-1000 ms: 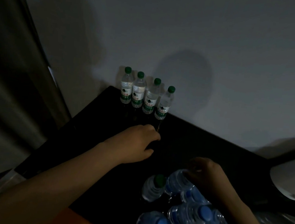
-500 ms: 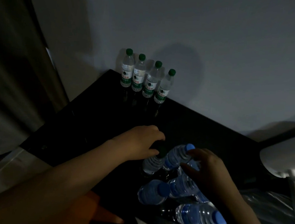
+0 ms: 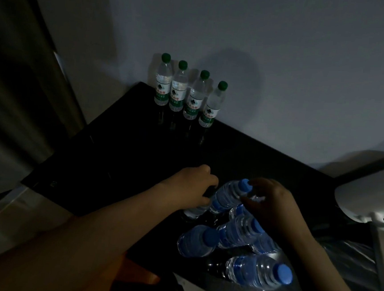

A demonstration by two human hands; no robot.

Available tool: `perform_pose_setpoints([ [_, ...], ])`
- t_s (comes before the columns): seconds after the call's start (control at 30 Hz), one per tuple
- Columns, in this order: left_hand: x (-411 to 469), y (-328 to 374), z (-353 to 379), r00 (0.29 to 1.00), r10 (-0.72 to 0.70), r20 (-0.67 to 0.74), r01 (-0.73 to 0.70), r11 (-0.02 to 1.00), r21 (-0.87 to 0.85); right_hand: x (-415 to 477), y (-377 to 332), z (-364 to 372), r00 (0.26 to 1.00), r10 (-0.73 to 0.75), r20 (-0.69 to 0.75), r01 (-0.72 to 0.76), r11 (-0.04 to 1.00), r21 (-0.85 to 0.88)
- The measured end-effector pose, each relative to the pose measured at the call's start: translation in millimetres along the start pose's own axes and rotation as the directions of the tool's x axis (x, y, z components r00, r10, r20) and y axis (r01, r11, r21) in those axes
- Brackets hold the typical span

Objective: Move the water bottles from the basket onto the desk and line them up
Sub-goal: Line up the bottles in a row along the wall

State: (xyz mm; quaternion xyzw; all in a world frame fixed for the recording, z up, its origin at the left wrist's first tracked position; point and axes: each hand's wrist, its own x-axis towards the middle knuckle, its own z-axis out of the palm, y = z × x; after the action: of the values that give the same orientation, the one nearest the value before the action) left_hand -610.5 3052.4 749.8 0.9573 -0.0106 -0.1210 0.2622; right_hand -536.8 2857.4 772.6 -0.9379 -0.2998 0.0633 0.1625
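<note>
A shiny black counter (image 3: pixel 120 162) stands against a grey wall (image 3: pixel 286 60). At 12 o'clock, four clear plastic bottles with green caps (image 3: pixel 178 95) stand in a row by the wall. At 5 o'clock, clear bottles with blue caps (image 3: pixel 236 232) lie in a heap. The left hand (image 3: pixel 192 184) grips the top of a clear bottle (image 3: pixel 195 211) there. The right hand (image 3: pixel 272 203) holds one blue-capped bottle (image 3: pixel 226 197) by its neck.

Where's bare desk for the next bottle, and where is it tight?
Free: the desk along the wall right of the green-capped row, and the wide stretch between that row and the blue-capped pile. Crowded: that pile, where the left hand grips a pale bottle and the right hand holds a raised bottle.
</note>
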Motion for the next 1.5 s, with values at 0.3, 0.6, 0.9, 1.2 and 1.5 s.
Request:
perform_pose_setpoints([
  [0.3,9.2,-7.4,9.1,0.999,-0.002,-0.039,0.0,0.999,-0.045,34.9,7.6,18.6,0.998,0.021,0.061,-0.017,0.998,-0.062],
  [0.6,8.2,-37.3,-0.5,0.988,-0.08,-0.134,0.051,0.977,-0.206,54.7,22.6,27.3,0.991,-0.004,0.132,0.002,1.0,0.019],
  [0.9,45.4,-51.1,-38.6,0.983,-0.055,-0.173,0.026,0.985,-0.169,88.0,30.1,2.5,0.999,-0.003,0.032,-0.001,0.991,0.134],
  [1.2,122.1,-50.5,-87.6,0.98,0.071,-0.186,-0.076,0.997,-0.019,133.8,56.4,-18.6,0.999,-0.014,-0.033,0.019,0.987,0.161],
  [1.5,213.8,-44.2,-125.2,0.981,0.147,-0.126,-0.139,0.988,0.069,177.9,83.2,-27.3,0.998,0.016,-0.059,-0.004,0.98,0.197],
])
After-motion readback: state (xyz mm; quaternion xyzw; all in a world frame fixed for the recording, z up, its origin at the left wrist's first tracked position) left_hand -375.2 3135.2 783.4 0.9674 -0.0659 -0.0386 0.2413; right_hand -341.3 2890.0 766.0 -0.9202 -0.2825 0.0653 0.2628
